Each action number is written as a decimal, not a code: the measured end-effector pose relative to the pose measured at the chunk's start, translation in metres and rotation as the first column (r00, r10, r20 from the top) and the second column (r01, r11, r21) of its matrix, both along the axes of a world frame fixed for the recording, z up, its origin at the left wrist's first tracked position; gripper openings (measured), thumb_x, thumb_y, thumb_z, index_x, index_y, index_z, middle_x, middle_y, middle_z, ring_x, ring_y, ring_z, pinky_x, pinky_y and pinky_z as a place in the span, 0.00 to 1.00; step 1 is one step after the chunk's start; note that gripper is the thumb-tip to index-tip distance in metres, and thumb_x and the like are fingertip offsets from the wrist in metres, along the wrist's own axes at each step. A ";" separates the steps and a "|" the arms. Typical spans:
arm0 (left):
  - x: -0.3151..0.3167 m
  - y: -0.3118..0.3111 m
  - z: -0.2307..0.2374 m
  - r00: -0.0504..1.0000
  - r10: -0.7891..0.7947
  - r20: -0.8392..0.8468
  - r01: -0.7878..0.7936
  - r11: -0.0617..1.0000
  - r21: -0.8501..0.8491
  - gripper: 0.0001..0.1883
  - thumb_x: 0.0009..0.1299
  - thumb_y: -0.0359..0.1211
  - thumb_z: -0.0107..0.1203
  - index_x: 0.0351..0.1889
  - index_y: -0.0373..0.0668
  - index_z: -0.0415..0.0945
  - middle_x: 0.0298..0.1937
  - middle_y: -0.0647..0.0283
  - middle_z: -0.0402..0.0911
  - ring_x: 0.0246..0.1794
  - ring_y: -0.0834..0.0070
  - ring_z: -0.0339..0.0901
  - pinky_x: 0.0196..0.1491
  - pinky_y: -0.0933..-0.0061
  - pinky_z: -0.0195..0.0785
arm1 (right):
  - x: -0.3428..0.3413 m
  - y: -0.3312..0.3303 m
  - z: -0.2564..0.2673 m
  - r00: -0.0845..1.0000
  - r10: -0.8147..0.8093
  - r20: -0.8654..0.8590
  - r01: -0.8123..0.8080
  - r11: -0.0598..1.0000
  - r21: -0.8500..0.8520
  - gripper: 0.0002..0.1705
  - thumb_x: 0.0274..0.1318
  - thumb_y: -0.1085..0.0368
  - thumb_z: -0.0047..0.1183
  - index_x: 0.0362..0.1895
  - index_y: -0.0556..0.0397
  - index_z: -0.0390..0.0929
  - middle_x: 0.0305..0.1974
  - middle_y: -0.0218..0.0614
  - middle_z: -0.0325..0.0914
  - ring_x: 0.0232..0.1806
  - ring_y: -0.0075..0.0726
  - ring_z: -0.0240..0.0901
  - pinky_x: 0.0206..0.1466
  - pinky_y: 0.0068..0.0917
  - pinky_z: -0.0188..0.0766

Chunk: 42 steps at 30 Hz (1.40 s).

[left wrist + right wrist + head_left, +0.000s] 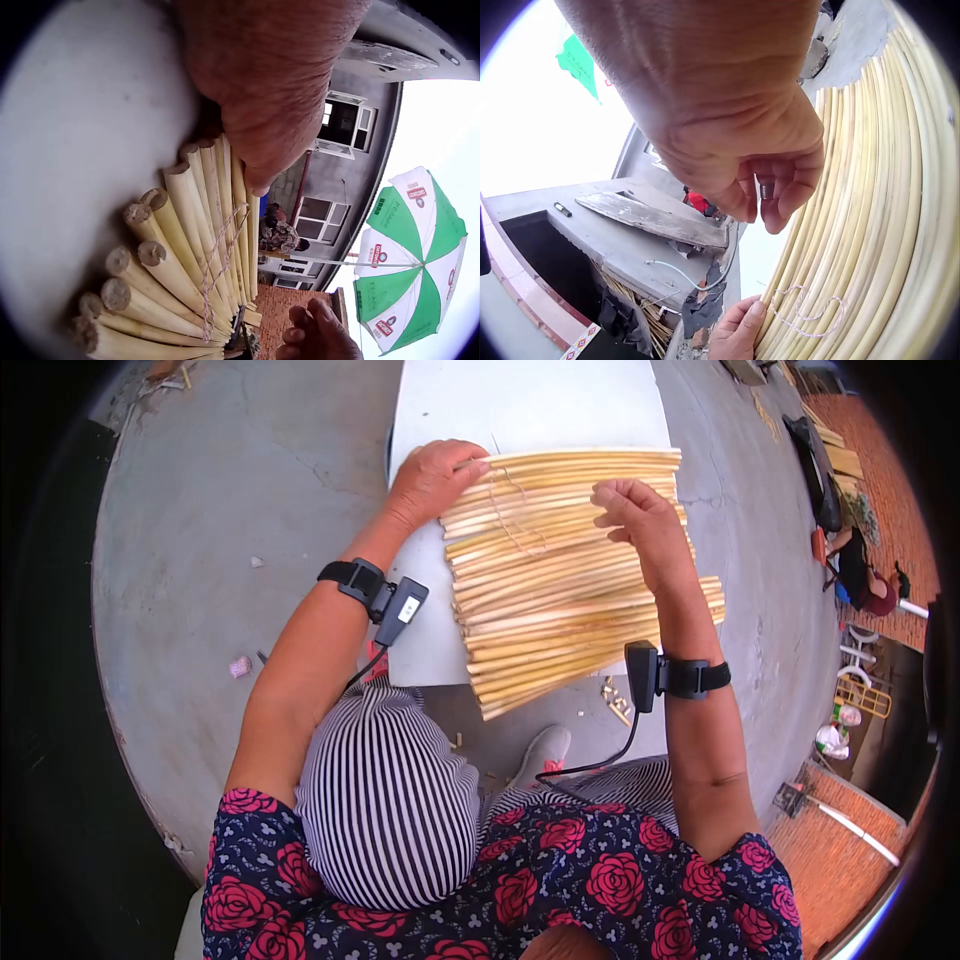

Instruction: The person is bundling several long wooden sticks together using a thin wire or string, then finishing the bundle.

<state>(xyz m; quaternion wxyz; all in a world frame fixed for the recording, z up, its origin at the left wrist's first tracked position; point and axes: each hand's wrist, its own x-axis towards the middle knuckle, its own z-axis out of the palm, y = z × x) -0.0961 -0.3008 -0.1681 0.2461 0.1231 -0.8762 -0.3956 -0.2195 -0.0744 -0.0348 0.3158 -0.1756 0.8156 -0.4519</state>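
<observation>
Pale-yellow, round, wood-like sticks (pixel 560 605) lie side by side on the white rectangular worktop (pixel 530 405), overhanging its near and right edges. The left hand (pixel 435 477) grips the farthest stick's left end, beside pinkish twisted string (pixel 207 300); the right hand (pixel 648 528), loosely curled above, appears empty.

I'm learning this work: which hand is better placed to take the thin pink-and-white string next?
Probably the left hand: its fingers touch pale yellow round wooden sticks close beside the string. The right hand is raised over the sticks, farther from the string.
</observation>
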 end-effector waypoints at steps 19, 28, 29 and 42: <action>-0.010 -0.013 -0.010 0.990 -0.061 0.125 0.035 0.979 0.201 0.21 0.72 0.49 0.52 0.54 0.47 0.79 0.49 0.66 0.82 0.51 0.76 0.76 0.56 0.76 0.65 | -0.002 0.321 0.106 0.797 -0.270 0.540 0.586 0.561 -0.584 0.10 0.66 0.66 0.50 0.45 0.60 0.74 0.29 0.28 0.72 0.29 0.21 0.66 0.32 0.20 0.67; 0.050 0.003 0.040 0.948 0.055 0.313 -0.157 0.937 0.313 0.27 0.75 0.47 0.49 0.63 0.37 0.68 0.61 0.57 0.73 0.62 0.70 0.68 0.63 0.73 0.59 | 0.070 0.505 0.193 0.845 -0.487 0.220 0.515 0.630 -0.582 0.14 0.68 0.62 0.49 0.50 0.59 0.73 0.32 0.26 0.72 0.29 0.19 0.65 0.32 0.17 0.66; 0.068 0.007 0.051 0.933 0.083 0.350 -0.197 0.932 0.305 0.27 0.75 0.47 0.48 0.64 0.37 0.67 0.61 0.58 0.73 0.62 0.71 0.67 0.63 0.73 0.59 | 0.085 0.534 0.180 0.805 -0.570 0.164 0.565 0.652 -0.506 0.15 0.67 0.61 0.50 0.50 0.58 0.73 0.32 0.26 0.73 0.29 0.18 0.66 0.32 0.17 0.67; 0.415 -0.062 -0.018 0.688 0.181 0.703 -0.710 0.366 0.601 0.20 0.75 0.40 0.44 0.60 0.41 0.71 0.53 0.61 0.80 0.51 0.72 0.77 0.50 0.67 0.71 | 0.273 0.575 -0.242 0.373 -0.781 0.501 0.691 0.595 0.411 0.17 0.52 0.56 0.58 0.46 0.45 0.73 0.33 0.28 0.74 0.30 0.26 0.70 0.34 0.25 0.70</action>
